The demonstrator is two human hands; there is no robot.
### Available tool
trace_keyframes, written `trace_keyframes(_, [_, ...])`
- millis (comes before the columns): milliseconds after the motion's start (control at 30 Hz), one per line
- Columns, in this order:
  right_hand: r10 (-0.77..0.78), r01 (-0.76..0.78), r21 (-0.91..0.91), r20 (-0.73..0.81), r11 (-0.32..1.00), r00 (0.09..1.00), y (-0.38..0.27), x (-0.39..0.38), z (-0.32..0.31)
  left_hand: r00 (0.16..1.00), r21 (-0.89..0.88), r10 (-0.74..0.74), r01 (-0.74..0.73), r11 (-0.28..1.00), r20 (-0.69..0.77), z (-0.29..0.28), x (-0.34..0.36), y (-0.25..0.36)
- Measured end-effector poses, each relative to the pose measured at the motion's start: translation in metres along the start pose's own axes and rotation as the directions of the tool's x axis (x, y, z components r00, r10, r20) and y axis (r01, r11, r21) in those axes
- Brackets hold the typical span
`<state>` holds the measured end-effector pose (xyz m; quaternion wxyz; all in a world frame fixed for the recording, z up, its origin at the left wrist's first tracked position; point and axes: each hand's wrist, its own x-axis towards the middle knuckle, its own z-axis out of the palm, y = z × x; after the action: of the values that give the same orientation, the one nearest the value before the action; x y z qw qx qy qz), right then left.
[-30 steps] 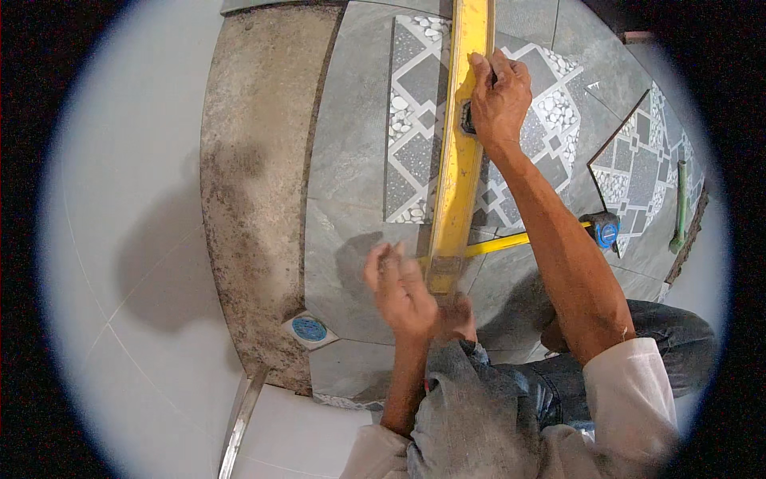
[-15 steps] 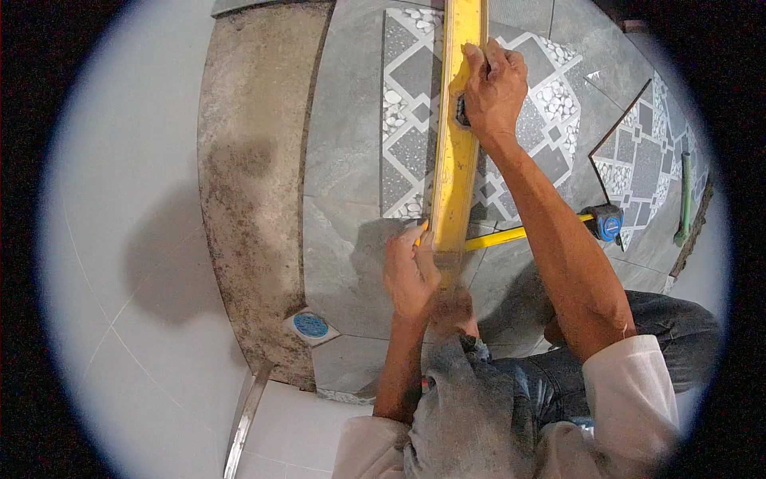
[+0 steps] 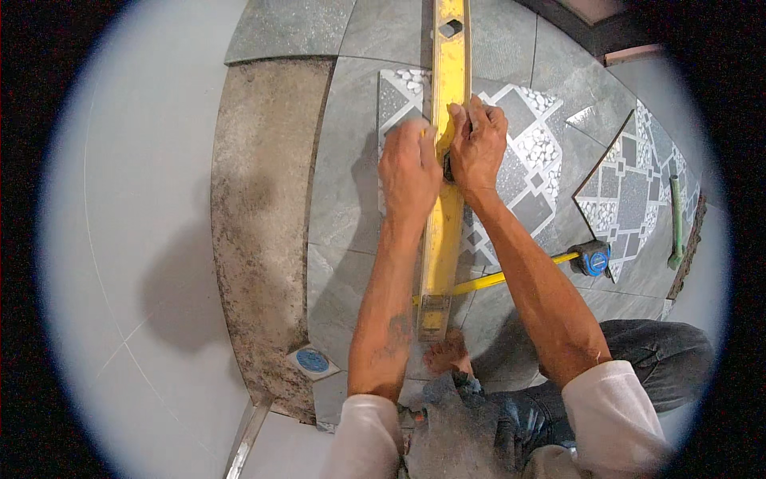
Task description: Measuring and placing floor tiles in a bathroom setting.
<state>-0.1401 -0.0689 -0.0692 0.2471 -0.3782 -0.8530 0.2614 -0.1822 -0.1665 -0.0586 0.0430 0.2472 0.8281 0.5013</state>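
Note:
A long yellow spirit level (image 3: 452,72) lies lengthwise across a patterned tile (image 3: 527,172) with white pebble and dark diamond shapes. My right hand (image 3: 477,148) grips the level's right side near a dark opening, thumb and fingers closed. On the level's left side my left hand (image 3: 409,168), slightly blurred, is closed with its fingertips against the edge. Between those fingers a bit of a thin orange-yellow pencil shows; most of it is hidden. A blue and black tape measure (image 3: 592,258) has its yellow blade (image 3: 487,282) pulled out toward the level's near end.
Grey floor tiles (image 3: 343,199) surround the work, with a bare cement strip (image 3: 263,176) on the left. A second patterned tile (image 3: 630,184) with a green rod (image 3: 677,223) lies at right. A drain with a blue round cover (image 3: 311,361) and a metal bar (image 3: 247,439) sit at lower left.
My left hand has moved away from me along the level's left edge, now beside my right hand. The view has shifted, so the level and tiles appear lower. My right hand keeps its grip.

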Motion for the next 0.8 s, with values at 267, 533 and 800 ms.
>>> trace_keyframes(267, [-0.021, 0.023, 0.039, -0.051, 0.999, 0.998, -0.014, -0.005, 0.002, 0.992, -0.168, -0.024, 0.002, 0.986, -0.124, 0.010, 0.093, -0.006])
trace_keyframes(533, [-0.103, 0.103, -0.004, -0.086, 0.995, 0.991, 0.006, 0.004, -0.003, 0.981, -0.171, -0.193, 0.190, 0.967, -0.002, -0.023, 0.015, 0.002])
trace_keyframes(800, [-0.071, 0.071, -0.007, -0.078, 0.997, 0.994, -0.002, -0.003, 0.001, 0.976, 0.009, -0.216, 0.216, 0.976, 0.016, 0.001, 0.069, 0.010])
